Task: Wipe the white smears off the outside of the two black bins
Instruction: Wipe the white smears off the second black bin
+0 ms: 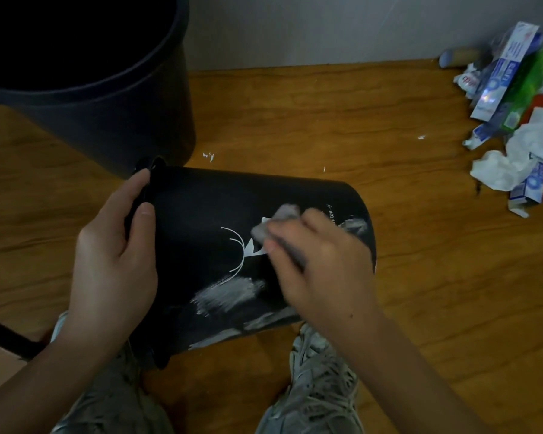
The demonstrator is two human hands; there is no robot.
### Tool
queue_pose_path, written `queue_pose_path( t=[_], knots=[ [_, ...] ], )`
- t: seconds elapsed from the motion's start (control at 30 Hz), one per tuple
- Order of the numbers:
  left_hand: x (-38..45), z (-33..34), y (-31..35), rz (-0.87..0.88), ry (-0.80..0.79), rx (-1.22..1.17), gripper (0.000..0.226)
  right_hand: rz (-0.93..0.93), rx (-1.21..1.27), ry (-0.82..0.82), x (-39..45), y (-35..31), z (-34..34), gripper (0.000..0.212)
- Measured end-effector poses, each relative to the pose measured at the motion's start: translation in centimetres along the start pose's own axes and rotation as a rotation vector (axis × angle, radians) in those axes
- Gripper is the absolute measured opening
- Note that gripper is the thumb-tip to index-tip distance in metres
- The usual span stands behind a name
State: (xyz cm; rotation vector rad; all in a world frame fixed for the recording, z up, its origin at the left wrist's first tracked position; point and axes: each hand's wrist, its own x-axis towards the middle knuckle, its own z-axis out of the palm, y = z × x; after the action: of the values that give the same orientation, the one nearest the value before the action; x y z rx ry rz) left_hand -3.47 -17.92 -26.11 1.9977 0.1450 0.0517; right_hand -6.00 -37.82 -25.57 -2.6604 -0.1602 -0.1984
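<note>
The left hand (113, 255) is gripping a rim, thumb on the outside, fingers curling over the edge; the right hand (320, 261) is pinching a cloth under its fingertips, wrist angling inward.

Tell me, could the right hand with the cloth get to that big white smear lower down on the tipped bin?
Probably yes. The smear lies bare on the bin, just below the right hand and its cloth, with nothing between. The left hand grips the rim, off to the side.
</note>
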Motion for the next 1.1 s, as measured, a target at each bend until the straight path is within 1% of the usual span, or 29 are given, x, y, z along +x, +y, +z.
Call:
queue_pose_path(
  t=[0.07,0.2,0.23,0.3,0.37,0.43,0.47,0.53,0.63,0.7,0.77,0.87,0.93,1.0,1.1],
  knots=[
    [-0.2,0.0,0.1,0.006,0.001,-0.007,0.034,-0.015,0.052,-0.015,-0.7,0.5,-0.1,0.021],
    [0.3,0.2,0.3,0.005,0.02,-0.005,0.035,0.193,-0.066,0.075,0.0,4.2,-1.6,0.013],
    [0.3,0.2,0.3,0.002,0.019,-0.009,0.034,0.21,-0.09,0.094,-0.1,4.4,-1.7,0.012],
    [0.2,0.2,0.2,-0.001,0.016,-0.01,0.037,0.147,-0.086,0.116,-0.4,3.2,-1.0,0.015],
    [0.2,0.1,0.0,-0.012,0.021,0.003,0.038,0.051,-0.003,0.088,-0.8,1.2,0.1,0.022],
    [0.3,0.1,0.0,-0.011,0.027,0.025,0.038,-0.046,0.044,0.049,-1.1,-0.2,0.9,0.025],
    [0.3,0.2,0.1,0.0,0.036,0.027,0.037,-0.063,0.05,0.035,-1.2,-0.2,0.9,0.025],
    [0.3,0.3,0.3,0.001,0.046,0.031,0.035,-0.002,0.048,0.047,-1.2,1.2,0.3,0.024],
    [0.3,0.3,0.2,-0.013,0.042,0.029,0.036,0.202,-0.001,0.122,-1.6,4.4,-1.3,0.021],
    [0.3,0.2,0.0,-0.027,0.037,0.027,0.037,0.255,-0.031,0.143,-1.7,5.1,-1.7,0.018],
    [0.4,0.1,0.0,-0.024,0.035,0.041,0.038,0.195,-0.024,0.127,-1.2,3.9,-1.1,0.017],
    [0.3,0.2,0.4,-0.02,0.04,0.061,0.037,0.039,0.037,0.064,-0.5,0.8,0.5,0.023],
    [0.0,0.3,0.7,-0.01,0.039,0.077,0.038,-0.006,0.044,0.053,-0.7,0.3,0.8,0.023],
    [-0.1,0.4,0.8,-0.007,0.033,0.076,0.037,0.05,0.002,0.087,-1.1,2.1,0.2,0.021],
    [0.0,0.3,0.4,0.015,0.035,0.085,0.037,0.264,-0.028,0.166,-1.6,6.1,-1.4,0.018]
  ],
)
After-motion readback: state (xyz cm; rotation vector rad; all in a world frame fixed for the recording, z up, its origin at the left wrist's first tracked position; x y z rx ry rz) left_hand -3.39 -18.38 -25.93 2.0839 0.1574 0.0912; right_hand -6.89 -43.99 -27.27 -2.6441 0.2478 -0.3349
